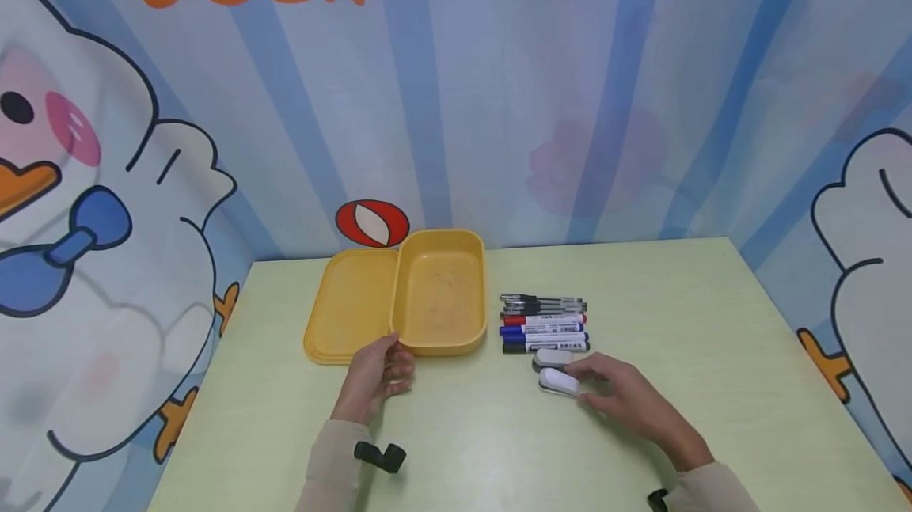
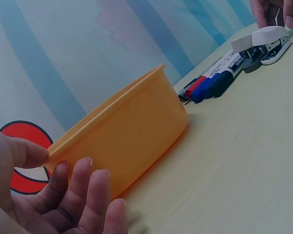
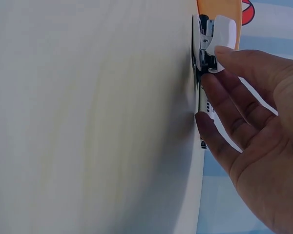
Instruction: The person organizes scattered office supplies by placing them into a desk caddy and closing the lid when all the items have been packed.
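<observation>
My left hand pinches the near left rim of a yellow plastic box between thumb and forefinger; its other fingers curl loosely beside the wall. The box's lid lies flat on its left side. My right hand is at the right end of a small white stapler, thumb and forefinger spread around that end without a visible grip. In the right wrist view the thumb overlaps the stapler; contact is uncertain. Just behind it sits a second stapler, white with a dark base.
Behind the staplers, markers lie in a row: a black one, blue ones and a red one. Several black pens lie farther back. A printed curtain hangs along the far edge of the pale table.
</observation>
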Available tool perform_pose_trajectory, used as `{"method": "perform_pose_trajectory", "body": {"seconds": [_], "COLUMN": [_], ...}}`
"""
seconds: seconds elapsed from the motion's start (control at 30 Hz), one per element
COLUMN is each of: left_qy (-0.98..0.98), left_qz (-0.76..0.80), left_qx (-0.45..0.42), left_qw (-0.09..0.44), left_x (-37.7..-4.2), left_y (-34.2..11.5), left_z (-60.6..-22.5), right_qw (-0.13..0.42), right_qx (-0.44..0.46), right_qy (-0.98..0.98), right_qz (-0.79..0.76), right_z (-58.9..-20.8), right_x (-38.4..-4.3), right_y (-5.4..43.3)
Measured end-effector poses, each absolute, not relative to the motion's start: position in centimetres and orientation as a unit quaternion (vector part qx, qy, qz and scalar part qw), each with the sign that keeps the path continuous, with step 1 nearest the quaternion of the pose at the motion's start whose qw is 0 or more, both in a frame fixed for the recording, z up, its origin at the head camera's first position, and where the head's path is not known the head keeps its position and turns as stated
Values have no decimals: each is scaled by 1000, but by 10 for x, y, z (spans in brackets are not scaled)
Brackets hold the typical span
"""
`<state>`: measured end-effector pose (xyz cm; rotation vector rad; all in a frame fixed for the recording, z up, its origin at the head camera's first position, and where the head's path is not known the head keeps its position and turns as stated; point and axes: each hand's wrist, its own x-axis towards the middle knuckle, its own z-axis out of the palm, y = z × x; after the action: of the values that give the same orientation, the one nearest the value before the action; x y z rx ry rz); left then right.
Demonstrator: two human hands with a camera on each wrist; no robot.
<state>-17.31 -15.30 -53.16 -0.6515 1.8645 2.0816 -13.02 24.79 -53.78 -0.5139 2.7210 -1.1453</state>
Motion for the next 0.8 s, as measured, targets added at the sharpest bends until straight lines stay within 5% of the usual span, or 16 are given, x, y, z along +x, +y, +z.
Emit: {"method": "perform_pose_trajectory", "body": {"seconds": [0.8], "left_qy": [644], "left_qz": [719], "left_qx": [-226], "left_qw": [132], "left_x": [-173], "left_y": [-152], "left_z": [-532], "right_qw": [79], "right_qx": [-140], "right_qy": [912], "right_qz": [-378], "right_z": [-540], "right_x": [-134], "right_y": [243]}}
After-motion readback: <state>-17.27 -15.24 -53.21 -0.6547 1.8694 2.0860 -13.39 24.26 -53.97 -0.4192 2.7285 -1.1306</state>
